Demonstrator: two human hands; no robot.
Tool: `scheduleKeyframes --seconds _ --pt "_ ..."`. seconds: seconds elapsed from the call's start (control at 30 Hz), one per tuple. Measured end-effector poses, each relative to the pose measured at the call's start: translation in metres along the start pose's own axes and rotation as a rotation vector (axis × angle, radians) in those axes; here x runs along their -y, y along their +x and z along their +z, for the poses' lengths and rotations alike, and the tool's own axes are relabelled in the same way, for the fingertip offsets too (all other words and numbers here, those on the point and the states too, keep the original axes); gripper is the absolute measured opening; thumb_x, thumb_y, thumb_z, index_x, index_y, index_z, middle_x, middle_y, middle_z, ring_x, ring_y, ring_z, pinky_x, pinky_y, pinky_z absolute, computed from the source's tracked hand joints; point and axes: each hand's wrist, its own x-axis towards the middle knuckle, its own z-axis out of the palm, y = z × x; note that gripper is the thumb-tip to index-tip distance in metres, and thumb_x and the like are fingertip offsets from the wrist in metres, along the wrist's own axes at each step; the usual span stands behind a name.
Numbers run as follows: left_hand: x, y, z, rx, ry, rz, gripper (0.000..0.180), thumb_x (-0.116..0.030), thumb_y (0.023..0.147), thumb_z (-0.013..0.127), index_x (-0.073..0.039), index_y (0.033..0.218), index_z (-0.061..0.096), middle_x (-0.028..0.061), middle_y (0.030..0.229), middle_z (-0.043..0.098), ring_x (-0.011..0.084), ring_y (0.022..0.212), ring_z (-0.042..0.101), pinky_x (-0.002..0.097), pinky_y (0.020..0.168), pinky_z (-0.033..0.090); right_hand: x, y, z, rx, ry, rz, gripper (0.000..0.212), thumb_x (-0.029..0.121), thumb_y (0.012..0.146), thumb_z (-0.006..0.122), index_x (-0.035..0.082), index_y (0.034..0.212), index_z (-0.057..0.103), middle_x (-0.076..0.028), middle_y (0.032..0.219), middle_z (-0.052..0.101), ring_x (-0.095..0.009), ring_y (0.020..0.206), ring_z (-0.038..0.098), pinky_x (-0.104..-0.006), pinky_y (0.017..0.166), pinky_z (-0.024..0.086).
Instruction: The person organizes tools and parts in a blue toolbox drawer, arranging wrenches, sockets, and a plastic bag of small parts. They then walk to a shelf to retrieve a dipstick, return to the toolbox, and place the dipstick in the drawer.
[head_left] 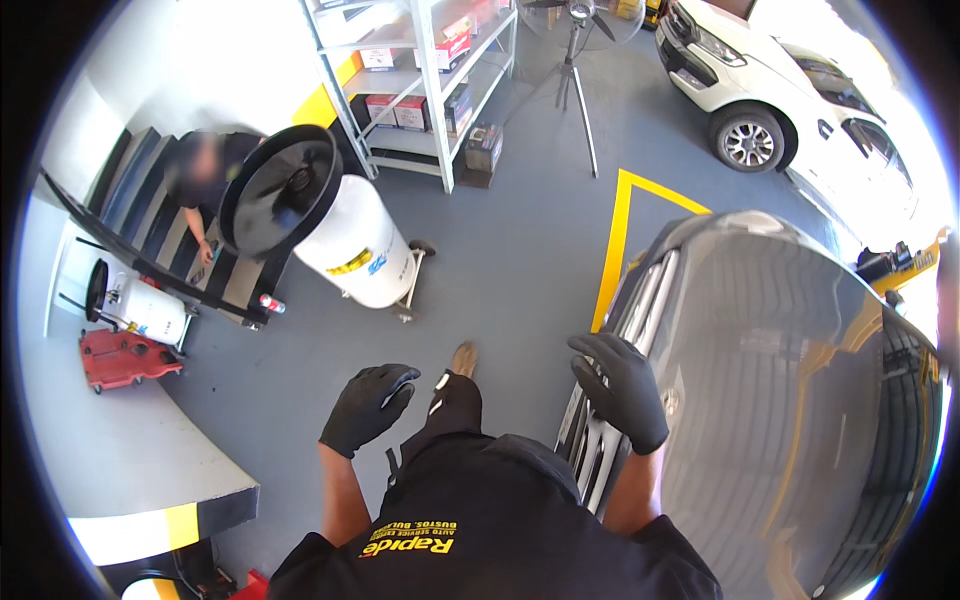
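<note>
Both of my hands wear black gloves. My left hand hovers over the floor in front of my body, its fingers loosely bent and apart from the thumb, with nothing in it. Over the front edge of a dark grey car, beside its chrome grille, is my right hand. A gap shows between its thumb and bent fingers, and it holds nothing. Whether it touches the car I cannot tell. My brown shoe points forward on the grey floor.
A white drum with a wide black funnel stands on wheels ahead left. Behind it a person sits on dark steps. A red creeper, metal shelves with boxes, a stand fan and a white pickup surround the floor.
</note>
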Motion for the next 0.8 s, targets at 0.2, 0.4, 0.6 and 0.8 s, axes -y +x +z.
scheduleKeyframes --seconds 0.2,0.4,0.6,0.8 --pt "0.049 0.203 0.013 0.011 -0.03 0.064 0.025 -0.021 0.102 0.065 -0.01 0.124 0.071 0.0123 0.121 0.073 0.0342 0.111 0.069 0.0448 0.097 0.053 -0.117 0.132 -0.034 -0.034 -0.047 0.212 0.027 0.015 0.097 0.073 0.004 0.121 0.075 -0.018 0.118 0.075 -0.038 0.111 0.071 -0.0442 0.097 0.056" --pt "0.017 0.479 0.012 0.113 0.026 0.386 0.029 -0.021 0.102 0.065 -0.009 0.129 0.07 0.0131 0.12 0.073 0.0329 0.113 0.068 0.045 0.099 0.052 -0.193 0.202 -0.097 -0.276 -0.02 0.418 0.027 0.011 0.096 0.072 0.003 0.122 0.075 -0.019 0.118 0.075 -0.036 0.111 0.072 -0.0429 0.097 0.056" --pt "-0.044 0.728 0.063 0.35 0.058 0.791 0.03 -0.027 0.102 0.065 -0.008 0.124 0.071 0.0117 0.121 0.072 0.0324 0.113 0.067 0.0453 0.099 0.052 -0.31 0.252 -0.142 -0.481 0.046 0.722 0.023 0.008 0.099 0.066 -0.003 0.118 0.074 -0.019 0.112 0.075 -0.026 0.1 0.073 -0.036 0.091 0.055" --pt "-0.108 0.906 0.149 0.406 -0.138 0.777 0.03 -0.018 0.098 0.07 -0.004 0.126 0.07 0.0133 0.121 0.072 0.0332 0.116 0.066 0.0453 0.1 0.053 -0.463 0.366 -0.228 -0.388 -0.041 0.672 0.025 0.009 0.099 0.065 0.0 0.121 0.074 -0.019 0.114 0.075 -0.032 0.102 0.073 -0.039 0.09 0.056"
